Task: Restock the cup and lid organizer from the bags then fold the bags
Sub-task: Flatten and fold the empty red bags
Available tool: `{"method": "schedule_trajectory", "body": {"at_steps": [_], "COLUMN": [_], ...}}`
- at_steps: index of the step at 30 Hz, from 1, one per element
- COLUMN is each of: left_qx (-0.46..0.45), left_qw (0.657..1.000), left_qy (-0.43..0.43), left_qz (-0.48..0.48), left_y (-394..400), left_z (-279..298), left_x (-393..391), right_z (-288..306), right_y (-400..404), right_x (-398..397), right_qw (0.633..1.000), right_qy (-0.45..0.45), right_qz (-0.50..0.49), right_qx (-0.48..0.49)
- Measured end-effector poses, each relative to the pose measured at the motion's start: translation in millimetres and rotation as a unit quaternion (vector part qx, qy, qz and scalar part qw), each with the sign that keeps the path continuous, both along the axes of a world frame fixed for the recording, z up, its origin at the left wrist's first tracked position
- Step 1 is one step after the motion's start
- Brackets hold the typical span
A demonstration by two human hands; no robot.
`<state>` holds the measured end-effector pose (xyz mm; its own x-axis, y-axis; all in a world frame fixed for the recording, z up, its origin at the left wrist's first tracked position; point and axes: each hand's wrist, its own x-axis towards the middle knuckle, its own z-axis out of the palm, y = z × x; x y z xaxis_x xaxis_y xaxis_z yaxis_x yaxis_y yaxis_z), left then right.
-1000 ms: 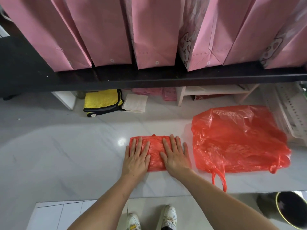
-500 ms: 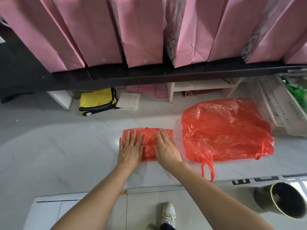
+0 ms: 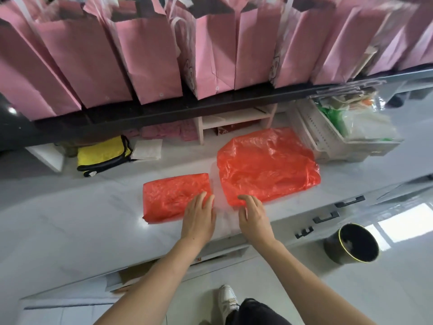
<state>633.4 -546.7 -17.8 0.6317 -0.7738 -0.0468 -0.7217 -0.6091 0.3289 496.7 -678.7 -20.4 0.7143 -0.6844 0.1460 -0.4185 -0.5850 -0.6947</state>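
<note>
A folded red plastic bag (image 3: pixel 173 195) lies flat on the white counter (image 3: pixel 70 221). My left hand (image 3: pixel 199 216) rests open with its fingertips on that bag's right edge. To the right, a larger red plastic bag (image 3: pixel 269 165) lies spread out and unfolded. My right hand (image 3: pixel 254 214) hovers at its near left corner, fingers curled and touching the plastic's edge, holding nothing that I can see. No cup and lid organizer shows.
Pink paper bags (image 3: pixel 150 57) line a black shelf (image 3: pixel 187 109) above the counter. A yellow cloth (image 3: pixel 103 153) and white napkins (image 3: pixel 147 148) sit at the back. A white perforated basket (image 3: pixel 339 139) stands right; a black bin (image 3: pixel 353 245) is on the floor.
Both hands have lifted off the folded bag and shifted right. My right hand now sits at the corner of the larger bag. The view has tilted up, and the larger bag's handles no longer show.
</note>
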Motion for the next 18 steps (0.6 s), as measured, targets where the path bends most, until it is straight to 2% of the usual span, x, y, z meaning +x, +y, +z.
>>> {"method": "schedule_trajectory", "body": {"at_steps": [8, 18], "left_qx": [-0.025, -0.001], "left_qw": [0.998, 0.998], "left_qy": [-0.012, -0.030], "left_qz": [-0.051, -0.047], "left_y": [-58, -167], "left_z": [16, 23], "left_x": [-52, -97], "right_z": [14, 14], "right_y": [-57, -204], "right_x": [-46, -81], "right_qw": [0.997, 0.994], "right_qy": [-0.028, -0.025], "right_qz": [-0.072, -0.100], "right_qx": [0.023, -0.018]}}
